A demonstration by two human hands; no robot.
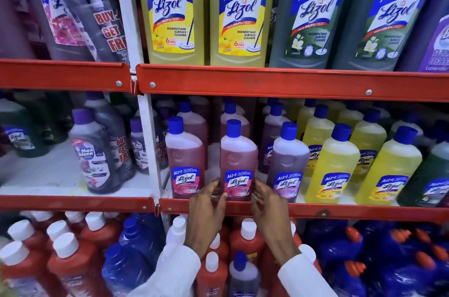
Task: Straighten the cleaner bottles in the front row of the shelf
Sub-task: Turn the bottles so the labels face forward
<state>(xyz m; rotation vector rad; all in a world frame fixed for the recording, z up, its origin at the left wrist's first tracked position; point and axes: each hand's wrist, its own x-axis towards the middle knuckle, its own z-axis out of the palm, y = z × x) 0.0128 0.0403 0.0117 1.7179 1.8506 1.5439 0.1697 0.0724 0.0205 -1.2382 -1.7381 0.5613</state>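
Middle shelf (364, 209), front row, left to right: pink bottle (185, 160), second pink bottle (239, 163), purple bottle (288, 165), two yellow bottles (331, 168), green bottle (435, 175) at far right.

Left hand (206, 209): grip spread, fingertips at lower left edge of second pink bottle, thumb touching its base near the red shelf lip. Right hand (267, 207): grip spread, fingers just beside lower right edge of same bottle; contact cannot be told.

Second pink bottle upright, label facing front, standing at the near edge. Narrow gaps on both sides toward neighbouring bottles. Further rows close behind. Upper shelf rail (291, 83) above caps, with clearance. White upright post (150, 146) left of first pink bottle.
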